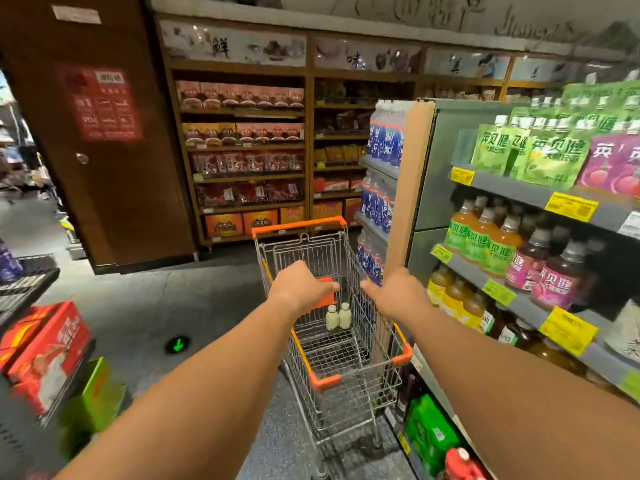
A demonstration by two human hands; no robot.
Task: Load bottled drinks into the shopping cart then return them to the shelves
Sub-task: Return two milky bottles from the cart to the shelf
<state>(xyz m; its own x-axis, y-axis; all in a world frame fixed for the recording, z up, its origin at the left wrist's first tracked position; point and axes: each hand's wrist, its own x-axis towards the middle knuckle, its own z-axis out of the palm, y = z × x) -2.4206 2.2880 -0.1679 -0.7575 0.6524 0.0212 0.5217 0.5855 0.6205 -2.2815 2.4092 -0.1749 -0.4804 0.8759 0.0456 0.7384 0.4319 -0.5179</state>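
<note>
Drink shelves (526,199) line the right as left hand (299,284) and right hand (396,289) reach over the cart (332,379), fingers curled but grip unclear, so steer gently, keeping both bottles (338,317) upright.

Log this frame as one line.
left hand: grips cart | right hand: grips cart | cart: two bottles upright | shelf: right of cart

- Silver wire-mesh metal shopping cart (332,344) with glossy orange plastic corner bumpers.
- Two small pale cream bottles (338,317), smooth and slightly shiny.
- Grey metal drinks shelves (519,192), matt, with yellow paper price tags.
- Dark brown wooden wall panel (138,202), smooth, faint sheen.
- Speckled grey floor (194,299), matt.
</note>
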